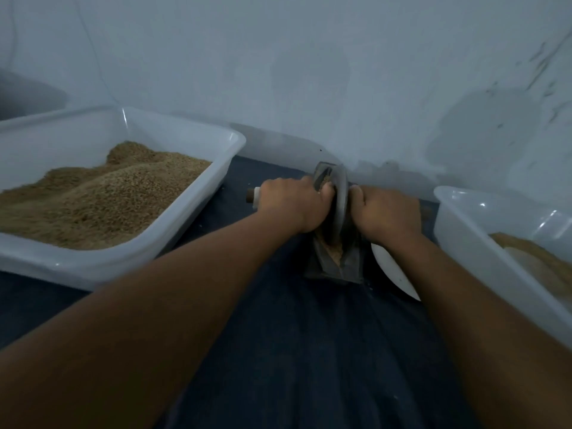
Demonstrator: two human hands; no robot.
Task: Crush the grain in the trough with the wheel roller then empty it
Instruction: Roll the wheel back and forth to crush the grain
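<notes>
Head view, items in order:

Trough: dark, narrow, boat-shaped, set lengthwise away from the body on dark cloth covering the desk, far end near the wall; placed centrally, likely so both arms push with equal weight

Wheel: dark disc standing upright on edge inside the trough, roughly mid-length; axle handle running crosswise, out to each side

Grain: pale, partly broken, lying in the trough channel at the near side of the wheel, a little more showing at the far side by the rim; judged mid-crushing, emptying not yet begun

Left hand: fingers clenched round the left handle, whose white collar and brown tip stick out beyond the knuckles; thumb close against the disc

Right hand: fingers clenched round the right handle, handle itself hidden beneath; grip mirrored, apparently to keep the wheel from tipping while rolling

Left tub: white plastic, heaped with brown grain, just beside the left forearm; probably the supply within easy reach

Right tub: white plastic, holding a low layer of paler material; judged the receiving place for the crushed lot

White dish or scoop: partly hidden under the right wrist, between trough and right tub; purpose cannot be told
</notes>
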